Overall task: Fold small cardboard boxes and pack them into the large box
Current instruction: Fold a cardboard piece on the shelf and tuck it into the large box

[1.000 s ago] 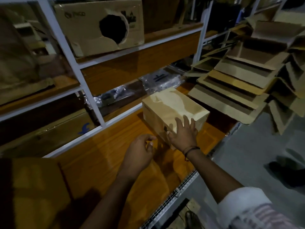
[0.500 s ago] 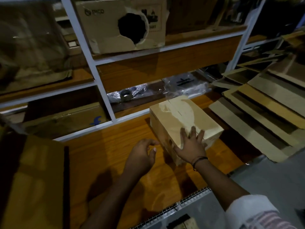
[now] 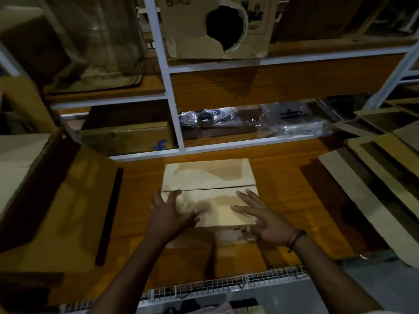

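dim light | white shelf frame point(image 3: 174, 109) | wooden worktop point(image 3: 283, 177) | floor point(image 3: 390, 282), probably grey concrete

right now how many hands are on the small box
2. The left hand lies flat on the near left of the small box; the right hand on its near right corner. Neither is hidden.

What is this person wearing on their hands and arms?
No gloves: the left hand and the right hand are both bare, and I can make out no rings in this dim light. The right wrist carries a thin dark band. Both forearms are uncovered as far as the picture shows.
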Demonstrator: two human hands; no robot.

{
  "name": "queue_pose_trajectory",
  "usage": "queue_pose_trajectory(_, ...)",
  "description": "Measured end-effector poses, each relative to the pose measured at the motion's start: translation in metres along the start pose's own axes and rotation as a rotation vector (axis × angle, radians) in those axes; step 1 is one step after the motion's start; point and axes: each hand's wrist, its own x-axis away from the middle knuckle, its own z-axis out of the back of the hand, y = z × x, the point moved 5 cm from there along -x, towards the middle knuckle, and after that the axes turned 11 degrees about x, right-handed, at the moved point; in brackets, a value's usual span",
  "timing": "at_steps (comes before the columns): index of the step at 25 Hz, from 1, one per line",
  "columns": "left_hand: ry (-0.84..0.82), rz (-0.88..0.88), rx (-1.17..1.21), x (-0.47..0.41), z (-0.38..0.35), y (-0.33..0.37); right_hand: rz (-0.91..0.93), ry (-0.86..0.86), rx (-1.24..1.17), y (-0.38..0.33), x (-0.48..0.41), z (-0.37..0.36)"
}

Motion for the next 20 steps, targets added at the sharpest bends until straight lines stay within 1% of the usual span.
queue_pose_trajectory(2,-0.028,0.022,0.062,0.009,-0.002,-0.020,-0.015,0.064,0.048,-0.006,0.002,-0.007)
queue_pose_trajectory(5,-0.028,0.015,0.156,0.024,-0.008,-0.037,-0.072,0.206,0.287,-0.015,0.004,-0.021)
queue_pose_trajectory(7,-0.037,-0.002,0.178,0.032,-0.010,-0.040,-0.141,0.204,0.457,-0.024,0.004,-0.029)
queue_pose_trajectory(10,-0.054,-0.045,0.150,0.038,-0.010,-0.041,-0.253,0.134,0.605,-0.035,-0.003,-0.036)
queue_pose_trajectory(16,-0.013,-0.061,0.038,0.037,-0.008,-0.047,-0.383,0.156,0.723,-0.048,-0.010,-0.049)
queue_pose_trajectory(20,0.026,-0.107,-0.026,0.033,-0.003,-0.057,-0.432,0.203,0.733,-0.056,-0.015,-0.061)
